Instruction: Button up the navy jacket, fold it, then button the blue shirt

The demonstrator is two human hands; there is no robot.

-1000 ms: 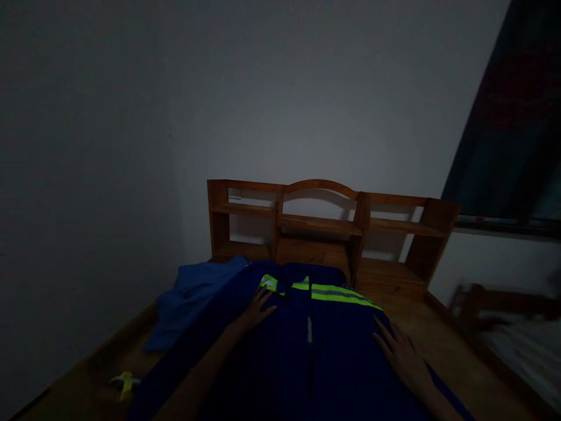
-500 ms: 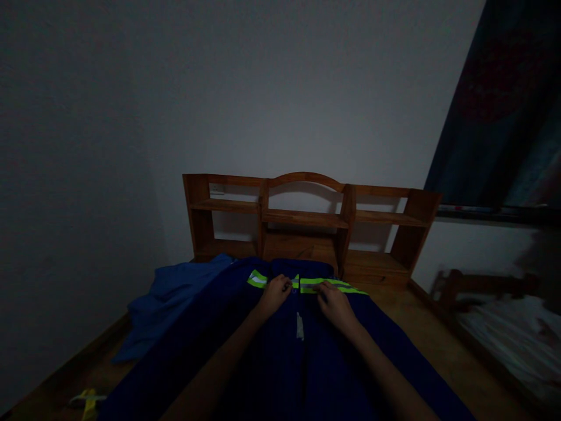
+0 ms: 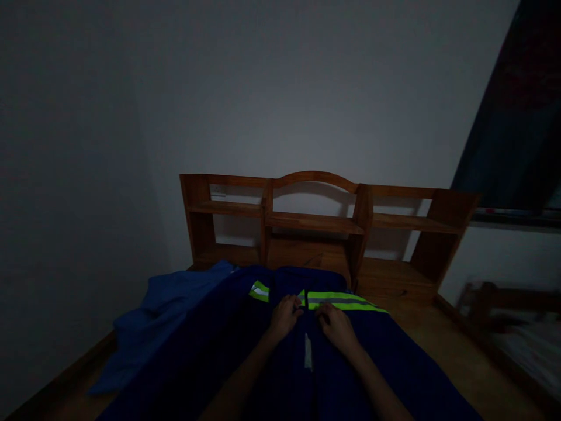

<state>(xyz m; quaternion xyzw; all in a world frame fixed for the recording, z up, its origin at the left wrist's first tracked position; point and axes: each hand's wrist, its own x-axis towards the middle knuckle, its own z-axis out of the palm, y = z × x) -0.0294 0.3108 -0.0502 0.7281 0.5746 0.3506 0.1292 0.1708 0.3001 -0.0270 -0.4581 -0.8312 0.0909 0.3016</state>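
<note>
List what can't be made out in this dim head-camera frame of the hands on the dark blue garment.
- Fingertips of the left hand and right hand: curled into the dark blue garment, so the grip is unclear.
- Garment's lower part: cut off by the bottom edge.
- Small white item on the wooden shelf unit: too small to identify.
- Furniture at far right: blurred and dim.

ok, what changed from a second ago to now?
Both hands moved inward from flat and apart on the dark blue jacket to its centre front. The left hand and right hand now pinch the fabric just below the reflective stripe. The jacket, lighter blue garment and wooden shelf unit stayed put.
</note>
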